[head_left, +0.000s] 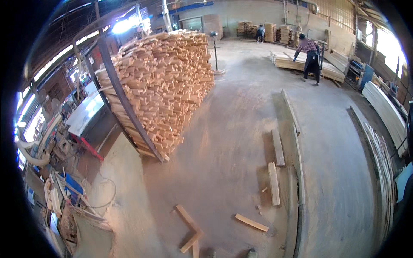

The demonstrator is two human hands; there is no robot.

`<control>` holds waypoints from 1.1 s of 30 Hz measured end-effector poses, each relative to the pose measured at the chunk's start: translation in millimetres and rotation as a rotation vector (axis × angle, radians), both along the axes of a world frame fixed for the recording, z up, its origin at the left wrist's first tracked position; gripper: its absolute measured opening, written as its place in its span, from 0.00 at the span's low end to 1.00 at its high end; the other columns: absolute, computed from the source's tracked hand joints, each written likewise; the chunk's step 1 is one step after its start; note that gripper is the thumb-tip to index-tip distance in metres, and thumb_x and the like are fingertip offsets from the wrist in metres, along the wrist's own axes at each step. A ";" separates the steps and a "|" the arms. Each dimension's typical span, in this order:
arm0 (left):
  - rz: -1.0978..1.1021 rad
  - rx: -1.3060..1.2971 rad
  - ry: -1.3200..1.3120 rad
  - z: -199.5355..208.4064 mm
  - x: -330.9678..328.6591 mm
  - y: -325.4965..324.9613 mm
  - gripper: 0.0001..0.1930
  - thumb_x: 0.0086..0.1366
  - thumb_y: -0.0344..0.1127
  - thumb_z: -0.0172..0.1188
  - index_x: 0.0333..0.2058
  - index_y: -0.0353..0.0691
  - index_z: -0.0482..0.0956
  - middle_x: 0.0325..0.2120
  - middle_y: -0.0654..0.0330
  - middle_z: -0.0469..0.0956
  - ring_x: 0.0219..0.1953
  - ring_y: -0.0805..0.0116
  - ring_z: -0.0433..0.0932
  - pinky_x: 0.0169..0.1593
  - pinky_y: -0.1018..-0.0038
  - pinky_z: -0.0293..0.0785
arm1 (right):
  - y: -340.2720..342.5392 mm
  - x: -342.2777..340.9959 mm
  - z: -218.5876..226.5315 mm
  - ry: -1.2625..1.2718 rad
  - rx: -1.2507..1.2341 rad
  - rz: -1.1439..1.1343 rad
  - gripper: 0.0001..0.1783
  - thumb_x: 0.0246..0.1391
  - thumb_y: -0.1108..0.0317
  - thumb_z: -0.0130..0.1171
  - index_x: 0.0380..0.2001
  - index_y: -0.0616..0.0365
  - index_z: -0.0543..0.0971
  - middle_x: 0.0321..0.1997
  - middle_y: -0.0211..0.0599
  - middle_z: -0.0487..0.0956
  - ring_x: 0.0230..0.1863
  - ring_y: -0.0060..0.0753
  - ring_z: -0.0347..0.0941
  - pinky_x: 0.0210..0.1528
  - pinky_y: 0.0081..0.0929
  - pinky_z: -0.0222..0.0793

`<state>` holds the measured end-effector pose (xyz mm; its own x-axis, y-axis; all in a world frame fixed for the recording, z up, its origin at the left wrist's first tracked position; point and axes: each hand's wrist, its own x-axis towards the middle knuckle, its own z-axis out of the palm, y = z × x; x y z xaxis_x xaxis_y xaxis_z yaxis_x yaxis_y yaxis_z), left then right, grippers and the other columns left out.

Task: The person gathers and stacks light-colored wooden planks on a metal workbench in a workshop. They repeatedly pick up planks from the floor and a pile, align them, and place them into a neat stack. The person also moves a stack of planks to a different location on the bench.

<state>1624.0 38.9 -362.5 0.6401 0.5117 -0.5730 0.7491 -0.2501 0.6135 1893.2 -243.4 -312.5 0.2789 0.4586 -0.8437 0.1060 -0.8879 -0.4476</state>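
Neither of my hands shows in the head view. At the lower edge, the tips of what look like my shoes (252,253) poke in. Just ahead of them on the floor lie a short wooden slat (251,222) and, to its left, a few slats (187,218) that touch or cross at an angle. A tall stack of short wooden pieces (167,81) rises ahead to the left, held at its near side by a dark metal frame (118,86).
Thicker wooden blocks (273,184) lie beside a long low rail (300,172) on the right. Farther off, a person (310,56) bends over a stack of boards (288,61); another person (260,33) stands at the back. A sheet-topped table (86,112) and scrap wood (64,193) line the left.
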 end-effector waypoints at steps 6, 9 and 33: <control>0.145 -0.104 0.147 -66.9 -35.4 -91.0 0.19 0.73 0.44 0.45 0.52 0.48 0.82 0.46 0.47 0.83 0.54 0.47 0.81 0.56 0.49 0.76 | -50.3 36.6 -48.5 0.282 -0.102 -0.047 0.27 0.66 0.48 0.63 0.61 0.51 0.80 0.52 0.43 0.87 0.51 0.50 0.84 0.57 0.49 0.79; 0.218 -0.164 0.264 -88.1 -94.3 -154.5 0.19 0.73 0.43 0.45 0.52 0.48 0.82 0.45 0.47 0.83 0.54 0.47 0.81 0.55 0.49 0.76 | -37.3 79.2 -175.7 -0.232 0.053 0.718 0.39 0.52 0.38 0.64 0.58 0.56 0.79 0.58 0.55 0.81 0.61 0.58 0.76 0.64 0.50 0.72; 0.332 -0.045 0.711 -600.1 -348.7 -118.3 0.36 0.60 0.52 0.69 0.64 0.47 0.70 0.50 0.49 0.79 0.51 0.49 0.81 0.55 0.51 0.76 | 178.0 -40.5 -612.4 -0.391 -0.175 0.793 0.40 0.56 0.57 0.69 0.69 0.60 0.71 0.64 0.57 0.79 0.66 0.55 0.76 0.68 0.42 0.70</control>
<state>1275.3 -79.3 -962.6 -0.0705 0.5782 -0.8128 0.9969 0.0695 -0.0371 1852.6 -65.4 -924.9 0.2171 0.5121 -0.8310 0.8329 -0.5411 -0.1158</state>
